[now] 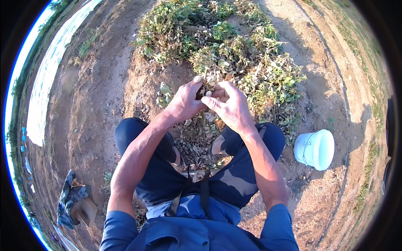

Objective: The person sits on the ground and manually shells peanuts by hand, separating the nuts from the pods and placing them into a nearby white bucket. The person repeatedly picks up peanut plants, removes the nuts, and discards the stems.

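Both of my hands meet in front of my knees around a small cluster of peanut pods (208, 93) on stems. My left hand (186, 101) grips the cluster, and one pale pod (197, 79) shows above its fingers. From the other side, my right hand (231, 105) has its thumb by a pod and its fingers curled round the stems. The fingers partly hide the cluster. Just beyond lies a large heap of pulled peanut plants (216, 40), with leaves and many pods showing.
A white plastic bucket (309, 150) with a wire handle stands on bare soil (317, 191) at my right. To my left rear are a cardboard box (85, 209) and camouflage cloth (69, 200). A long pale sheet (51, 72) stretches along the far left. Dry leaves litter the ground between my feet.
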Demonstrator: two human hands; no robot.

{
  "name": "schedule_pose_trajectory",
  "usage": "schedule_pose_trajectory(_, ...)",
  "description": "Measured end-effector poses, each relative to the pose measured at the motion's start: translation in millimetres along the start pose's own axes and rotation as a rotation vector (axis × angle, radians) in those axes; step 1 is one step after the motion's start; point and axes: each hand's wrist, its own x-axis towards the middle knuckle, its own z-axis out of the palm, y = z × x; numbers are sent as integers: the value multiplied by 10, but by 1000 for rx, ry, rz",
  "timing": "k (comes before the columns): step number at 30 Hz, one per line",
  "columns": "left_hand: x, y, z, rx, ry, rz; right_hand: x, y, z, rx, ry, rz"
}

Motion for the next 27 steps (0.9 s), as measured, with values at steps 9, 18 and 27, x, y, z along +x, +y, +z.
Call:
schedule_pose_trajectory(9, -14, 22, -237, -84, -282, -118, 54, 5, -90, 329, -140, 173)
schedule_pose_trajectory(18, -69, 75, -237, -287, -264, -172, -47, 101, -94, 904, -169, 297)
schedule_pose_trajectory(27, -71, 124, -189, -188, -124, -181, -60, 89, -81, 1195, -53, 529)
